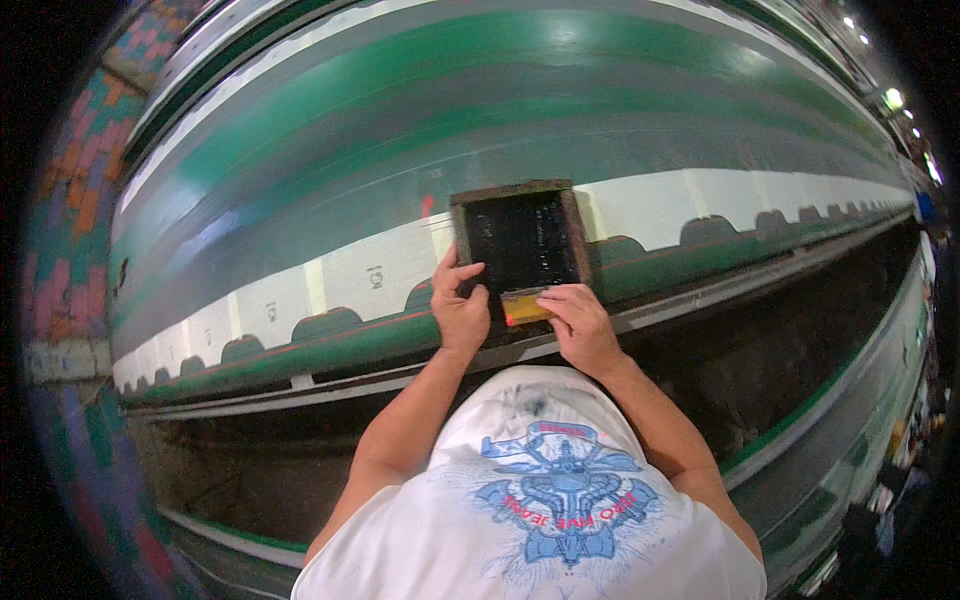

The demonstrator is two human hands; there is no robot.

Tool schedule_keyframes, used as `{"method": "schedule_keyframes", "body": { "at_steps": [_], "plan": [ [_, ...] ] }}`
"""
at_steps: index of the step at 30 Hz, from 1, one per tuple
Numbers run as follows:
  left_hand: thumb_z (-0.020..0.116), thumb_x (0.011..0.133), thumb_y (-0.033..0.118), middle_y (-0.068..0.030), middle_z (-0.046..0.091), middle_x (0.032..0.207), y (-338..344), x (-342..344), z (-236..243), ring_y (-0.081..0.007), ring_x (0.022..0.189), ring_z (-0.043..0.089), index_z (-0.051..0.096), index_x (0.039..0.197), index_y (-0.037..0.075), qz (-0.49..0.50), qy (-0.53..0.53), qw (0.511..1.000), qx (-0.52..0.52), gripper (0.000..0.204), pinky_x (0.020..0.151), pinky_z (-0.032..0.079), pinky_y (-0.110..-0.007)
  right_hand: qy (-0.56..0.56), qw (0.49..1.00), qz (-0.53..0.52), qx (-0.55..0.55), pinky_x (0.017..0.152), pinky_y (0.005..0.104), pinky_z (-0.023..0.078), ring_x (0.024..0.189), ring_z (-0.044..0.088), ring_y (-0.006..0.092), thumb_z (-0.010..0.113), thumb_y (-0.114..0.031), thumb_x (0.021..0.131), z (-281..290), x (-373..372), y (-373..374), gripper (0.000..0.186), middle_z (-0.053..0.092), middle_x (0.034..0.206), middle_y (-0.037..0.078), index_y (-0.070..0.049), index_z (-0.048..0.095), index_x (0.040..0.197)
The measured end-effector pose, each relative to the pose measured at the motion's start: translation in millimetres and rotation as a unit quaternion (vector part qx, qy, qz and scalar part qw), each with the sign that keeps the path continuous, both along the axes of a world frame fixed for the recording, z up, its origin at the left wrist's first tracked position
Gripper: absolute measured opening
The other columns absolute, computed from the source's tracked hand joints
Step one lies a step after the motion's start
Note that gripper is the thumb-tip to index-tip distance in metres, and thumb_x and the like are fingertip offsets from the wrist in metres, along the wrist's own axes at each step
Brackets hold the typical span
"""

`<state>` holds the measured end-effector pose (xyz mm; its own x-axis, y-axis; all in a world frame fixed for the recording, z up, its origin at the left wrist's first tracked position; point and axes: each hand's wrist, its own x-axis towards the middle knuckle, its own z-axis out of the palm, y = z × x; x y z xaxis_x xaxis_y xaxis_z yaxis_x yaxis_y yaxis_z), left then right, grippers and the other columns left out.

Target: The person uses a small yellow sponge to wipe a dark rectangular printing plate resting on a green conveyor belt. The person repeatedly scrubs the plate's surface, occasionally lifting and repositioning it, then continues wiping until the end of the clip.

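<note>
A small screen-printing frame [578,235] with a wooden rim and dark, ink-wet mesh lies on a long white cloth strip [640,195]. My left hand [462,312] grips the frame's near left side, thumb inward. In my right hand [583,325] is a yellow squeegee [525,308], held across the frame's near end. The squeegee's lower edge cannot be seen. Dark scalloped shapes [325,323] run in a row along the cloth's near edge, with small printed marks [375,277] above some of them.
The long green table [400,130] stretches away to both sides, with a pale rail [690,300] along its near edge. A dark gap separates it from another green table [830,440] at the lower right. Coloured tiles [80,240] cover the floor at far left.
</note>
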<state>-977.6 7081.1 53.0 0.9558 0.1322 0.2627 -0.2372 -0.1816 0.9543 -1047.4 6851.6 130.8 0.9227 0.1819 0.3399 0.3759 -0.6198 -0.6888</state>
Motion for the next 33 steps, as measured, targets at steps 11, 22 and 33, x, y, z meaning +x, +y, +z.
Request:
{"method": "schedule_keyframes", "body": {
  "at_steps": [11, 22, 33],
  "plan": [
    [0.072, 0.082, -0.015, -0.0266, 0.055, 0.172, -6.4, 1.4, -7.2, -0.0343, 0.158, 0.056, 0.08, 0.113, 0.001, -0.006, 0.096, 0.993, -0.066, 0.036, 0.128, 0.043, -0.042, -0.034, 0.995, 0.088, -0.026, 0.108, 0.0485, 0.058, 0.123, 0.07, 0.0363, 0.077, 0.003, 0.086, 2.5, 16.9, -23.4, 0.041, 0.075, 0.127, 0.014, -0.003, 0.079, 0.126],
    [0.072, 0.08, -0.009, -0.0275, 0.061, 0.167, -13.0, 0.4, -3.9, -0.0388, 0.157, 0.056, 0.081, 0.102, 0.004, 0.017, 0.084, 0.996, -0.04, 0.027, 0.128, 0.042, -0.045, 0.079, 0.953, 0.233, -0.175, 0.105, 0.0491, 0.057, 0.115, 0.07, 0.0384, 0.069, 0.002, 0.09, 36.0, 78.9, -27.0, 0.039, 0.077, 0.118, 0.016, -0.004, 0.079, 0.126],
    [0.072, 0.083, -0.01, -0.0257, 0.059, 0.167, -16.9, 0.9, -2.2, -0.0404, 0.155, 0.056, 0.077, 0.094, 0.005, 0.011, 0.059, 0.998, -0.003, 0.019, 0.127, 0.042, -0.046, -0.028, 0.973, 0.111, -0.199, 0.106, 0.0531, 0.057, 0.118, 0.071, 0.043, 0.064, 0.007, 0.088, 3.6, 121.3, -8.5, 0.044, 0.078, 0.124, 0.02, -0.001, 0.077, 0.129]
  ]
}}
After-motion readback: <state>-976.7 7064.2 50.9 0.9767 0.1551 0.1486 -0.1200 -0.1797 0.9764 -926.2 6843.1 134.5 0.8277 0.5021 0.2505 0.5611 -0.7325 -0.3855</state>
